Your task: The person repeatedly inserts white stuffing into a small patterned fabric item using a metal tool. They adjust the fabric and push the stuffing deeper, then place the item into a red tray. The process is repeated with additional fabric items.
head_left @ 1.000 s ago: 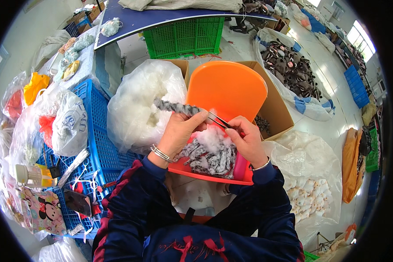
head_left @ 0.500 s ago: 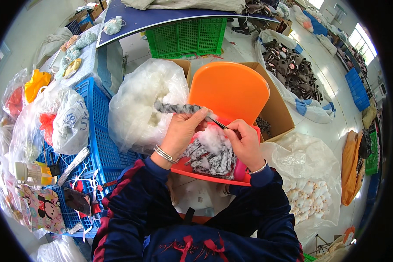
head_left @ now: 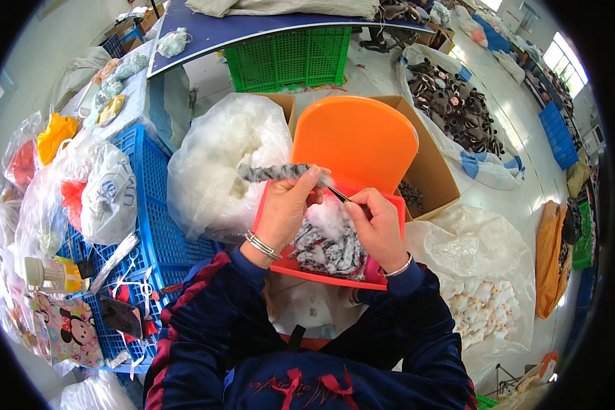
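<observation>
My left hand [head_left: 287, 208] pinches a grey-and-white striped plush tube [head_left: 272, 173] near its right end; the rest of it sticks out to the left. Closed around a slim dark tool like tweezers [head_left: 337, 194] is my right hand [head_left: 381, 231]. The tool's tip meets the tube's end beside my left fingertips, where a little white fluff shows; whether the tip is inside is hidden. Below both hands sits a red tray [head_left: 311, 275] with several striped grey plush pieces [head_left: 329, 254] and a clump of white stuffing [head_left: 329, 217] on top of them.
An orange chair back [head_left: 355, 140] rises just beyond the tray. A plastic bag of white stuffing [head_left: 219, 147] stands left of it, and a cardboard box [head_left: 430, 181] to the right. Blue crates [head_left: 150, 198] loaded with bags and tools flank my left arm. Pale pieces [head_left: 482, 311] lie on plastic at right.
Both hands keep the same hold, with the tool at the tube's end. The tube lies slightly more level, and the right hand has shifted slightly. The whole view has drifted a little.
</observation>
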{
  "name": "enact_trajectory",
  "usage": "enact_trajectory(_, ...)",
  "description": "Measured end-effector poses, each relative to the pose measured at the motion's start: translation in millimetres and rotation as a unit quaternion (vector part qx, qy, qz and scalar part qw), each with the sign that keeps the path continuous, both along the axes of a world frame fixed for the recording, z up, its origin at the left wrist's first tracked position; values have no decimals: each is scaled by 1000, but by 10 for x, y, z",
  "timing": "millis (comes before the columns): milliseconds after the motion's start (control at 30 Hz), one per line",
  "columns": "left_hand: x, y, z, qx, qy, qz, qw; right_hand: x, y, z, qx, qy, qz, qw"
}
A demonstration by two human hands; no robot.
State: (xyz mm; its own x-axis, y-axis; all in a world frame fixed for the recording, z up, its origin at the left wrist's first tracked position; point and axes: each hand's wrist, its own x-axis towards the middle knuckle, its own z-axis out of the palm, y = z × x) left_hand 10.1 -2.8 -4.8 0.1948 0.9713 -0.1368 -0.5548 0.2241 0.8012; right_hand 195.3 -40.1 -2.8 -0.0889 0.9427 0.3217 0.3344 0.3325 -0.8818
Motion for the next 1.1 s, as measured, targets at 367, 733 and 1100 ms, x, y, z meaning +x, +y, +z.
enact_trajectory(367,97,-44,4,22,-22,5,1000,-55,-23,-20,-1,37,-15,999)
enact_trajectory(733,73,-2,-50,35,134,-27,990,-4,-14,20,-60,66,-4,996)
enact_trajectory(1100,-67,80,34,13,39,9,999,211,28,182,32,-24,18,999)
